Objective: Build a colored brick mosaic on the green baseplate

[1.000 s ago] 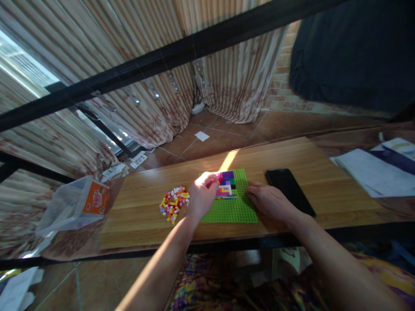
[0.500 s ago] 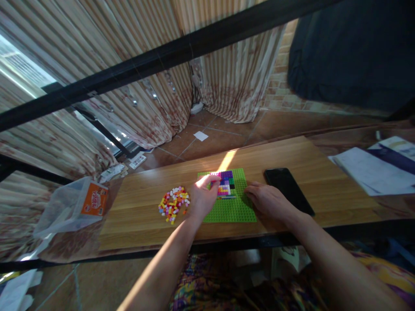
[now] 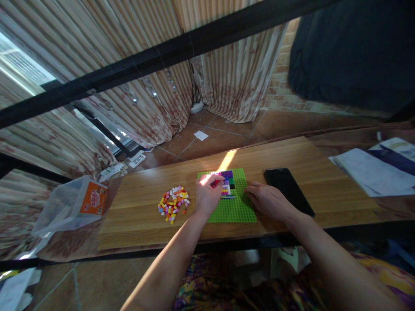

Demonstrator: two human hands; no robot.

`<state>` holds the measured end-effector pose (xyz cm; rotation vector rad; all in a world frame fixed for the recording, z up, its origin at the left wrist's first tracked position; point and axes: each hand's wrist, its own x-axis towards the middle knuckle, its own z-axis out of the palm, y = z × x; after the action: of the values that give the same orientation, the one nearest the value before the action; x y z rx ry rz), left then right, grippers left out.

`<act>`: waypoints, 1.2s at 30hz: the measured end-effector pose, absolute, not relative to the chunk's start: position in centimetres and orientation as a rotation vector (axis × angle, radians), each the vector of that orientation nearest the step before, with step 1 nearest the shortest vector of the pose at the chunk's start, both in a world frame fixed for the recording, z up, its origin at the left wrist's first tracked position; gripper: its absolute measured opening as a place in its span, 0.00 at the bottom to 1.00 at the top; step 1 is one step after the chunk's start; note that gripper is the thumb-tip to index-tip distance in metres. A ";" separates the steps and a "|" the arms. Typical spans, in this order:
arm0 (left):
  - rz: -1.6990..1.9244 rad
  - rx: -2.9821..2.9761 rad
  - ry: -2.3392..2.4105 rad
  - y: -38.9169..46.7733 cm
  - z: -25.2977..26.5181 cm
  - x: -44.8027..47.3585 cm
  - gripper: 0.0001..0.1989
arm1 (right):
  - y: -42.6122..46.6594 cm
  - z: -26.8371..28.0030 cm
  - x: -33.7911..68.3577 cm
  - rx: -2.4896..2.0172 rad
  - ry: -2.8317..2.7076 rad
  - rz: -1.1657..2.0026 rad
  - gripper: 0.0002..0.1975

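Note:
On the table lies a green studded baseplate (image 3: 231, 211), with a patch of small coloured bricks (image 3: 226, 186) on its upper part, purple, white, pink, yellow and dark ones among them. Over the left side of this patch is my left hand (image 3: 208, 196), its thumb and fingers pinched together. What sits between the fingertips is mostly covered; a bit of red shows there. My right hand (image 3: 269, 199) rests at the right edge of the baseplate, fingers closed against that edge. A thin, pale stick-like piece (image 3: 228, 197) lies below the bricks.
Left of the baseplate is a loose heap of small bricks (image 3: 173, 203). A black phone (image 3: 288, 190) lies beyond my right hand. At the far left stands a clear plastic box (image 3: 65, 207) with an orange label. Papers (image 3: 363, 170) lie at the right on the wooden board (image 3: 139, 233).
My left hand has shifted slightly right over the coloured bricks, its fingers still pinched. My right hand stays at the baseplate's edge.

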<state>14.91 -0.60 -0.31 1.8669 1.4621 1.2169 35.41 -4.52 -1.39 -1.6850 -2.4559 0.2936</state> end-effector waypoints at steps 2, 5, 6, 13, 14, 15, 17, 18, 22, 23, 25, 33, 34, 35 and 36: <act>1.240 1.864 1.468 -0.5 -0.5 15.0 0.07 | -4.6 -1.4 35.4 -1.679 -2.452 0.299 0.16; 1.255 1.854 1.481 -0.5 -0.6 15.2 0.08 | -4.6 -1.2 35.4 -1.682 -2.440 0.304 0.17; 1.257 1.849 1.485 -0.5 -0.6 15.2 0.08 | -4.7 -1.2 35.4 -1.689 -2.437 0.302 0.16; 1.275 1.834 1.487 -0.8 -0.6 15.6 0.08 | -4.8 -0.8 35.3 -1.698 -2.435 0.319 0.17; 1.283 1.830 1.481 -0.9 -0.7 15.6 0.08 | -4.8 -0.8 35.3 -1.698 -2.432 0.324 0.16; 1.293 1.827 1.477 -0.9 -0.7 15.6 0.08 | -4.8 -0.8 35.3 -1.698 -2.430 0.325 0.16; 1.321 1.818 1.468 -1.1 -0.7 15.7 0.08 | -4.8 -0.8 35.3 -1.699 -2.431 0.322 0.16; 1.334 1.811 1.466 -1.1 -0.7 15.7 0.08 | -4.8 -0.8 35.3 -1.700 -2.433 0.318 0.16; 1.342 1.818 1.475 -1.3 -0.5 15.9 0.11 | -4.8 -0.9 35.4 -1.704 -2.443 0.311 0.17; 1.337 1.832 1.484 -1.3 -0.5 15.9 0.11 | -4.8 -0.9 35.4 -1.707 -2.447 0.313 0.17; 1.335 1.861 1.505 -1.4 -0.4 15.9 0.11 | -4.8 -1.0 35.4 -1.712 -2.453 0.318 0.17; 1.312 1.989 1.519 -1.5 -0.8 15.5 0.12 | -4.7 -1.5 35.6 -1.670 -2.434 0.314 0.16; 1.301 1.994 1.516 -1.4 -0.9 15.5 0.13 | -4.6 -1.5 35.6 -1.666 -2.435 0.318 0.16; 1.293 2.000 1.510 -1.4 -1.1 15.4 0.12 | -4.6 -1.5 35.6 -1.665 -2.435 0.320 0.16; 1.287 2.007 1.500 -1.5 -1.2 15.3 0.12 | -4.6 -1.6 35.6 -1.665 -2.436 0.323 0.16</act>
<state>15.32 -1.45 -1.17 2.0067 1.5004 1.2870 35.60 -4.58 -1.57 -1.6651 -2.4357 0.3226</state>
